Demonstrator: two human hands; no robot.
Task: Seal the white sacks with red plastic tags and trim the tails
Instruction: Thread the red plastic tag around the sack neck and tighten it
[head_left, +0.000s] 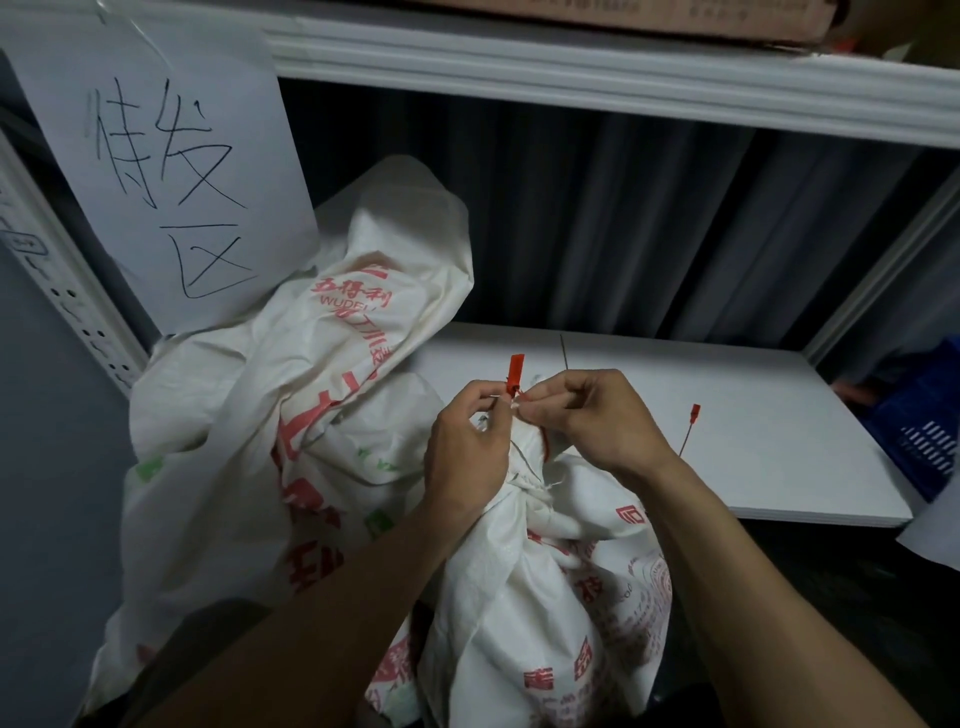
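Here, at the bunched neck of the nearer white sack (545, 597), just below centre, the left hand (467, 441) pinches the red plastic tag (516, 370) under its flat head, keeping the flag upright. The right hand (597, 410), at 3 o'clock of it, pinches the thin tail, probably to draw the loop tight around the gathered cloth. A spare red tag (693, 415) lies on the white shelf (675, 364) further toward 3 o'clock, likely kept within reach. A second sack (260, 415) slumps at 9 o'clock.
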